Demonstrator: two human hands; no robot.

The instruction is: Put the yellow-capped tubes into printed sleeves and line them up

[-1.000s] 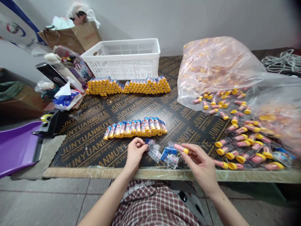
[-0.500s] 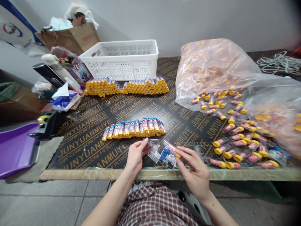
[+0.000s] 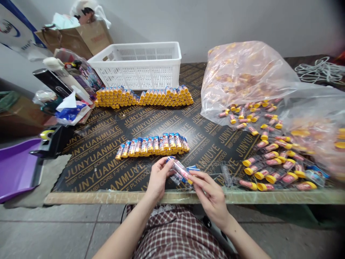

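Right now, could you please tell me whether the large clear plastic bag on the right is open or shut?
Open: the clear plastic bag gapes at the front, with yellow-ended tubes spread from its mouth onto the table.

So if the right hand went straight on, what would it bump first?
Past the clear tube it holds, the right hand would probably meet the left hand; depth is hard to judge.

garment [image 3: 183, 237]: brown-and-white check | white lace trim [image 3: 161, 210] | forearms [image 3: 131, 227], left hand [image 3: 158, 177], right hand [image 3: 209, 194]: bare

Head-worn view, facing forward and down, close above worktable [image 3: 201, 126]
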